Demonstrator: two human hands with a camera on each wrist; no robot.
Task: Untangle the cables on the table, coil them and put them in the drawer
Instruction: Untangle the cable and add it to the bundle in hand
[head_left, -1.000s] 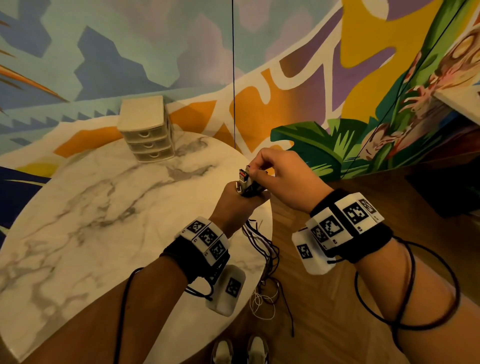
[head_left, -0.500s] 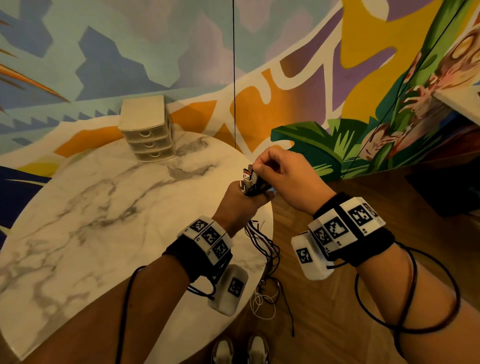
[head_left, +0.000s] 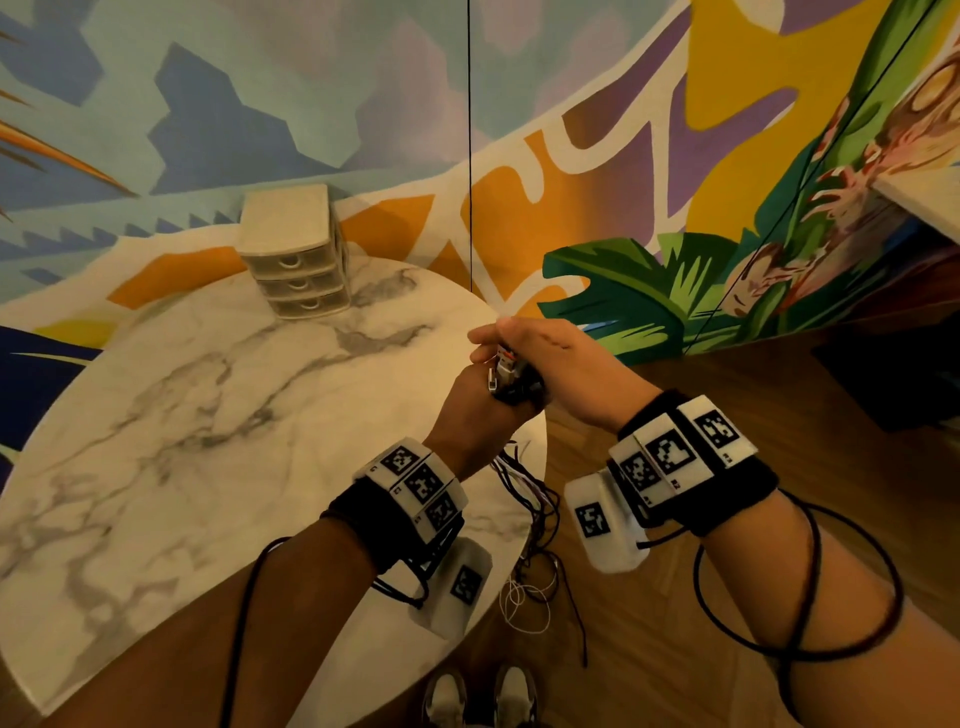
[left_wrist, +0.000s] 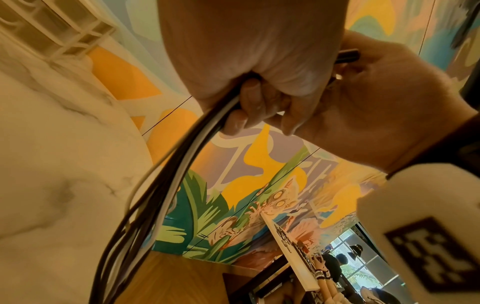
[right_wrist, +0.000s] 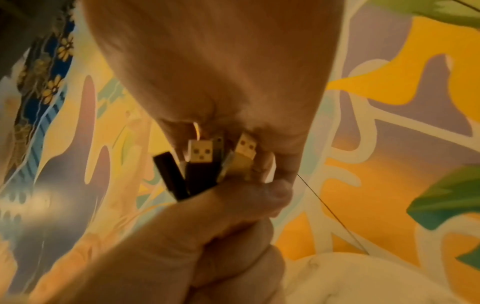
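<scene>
Left grip (head_left: 475, 410) still clenches the cables (head_left: 511, 376); right grip (head_left: 558, 364) now covers their plugs, grasping them.

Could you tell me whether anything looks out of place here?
Yes: the cables gripped in the left hand dangle off the table edge towards the floor, uncoiled. The drawer unit looks closed.

The cables (head_left: 524, 483) are thin black and white wires bunched together; their plug ends (right_wrist: 205, 162) stick up side by side; the rest hangs down past the bench (head_left: 208, 415) edge; the small white drawer box (head_left: 296, 249) is shut.
</scene>
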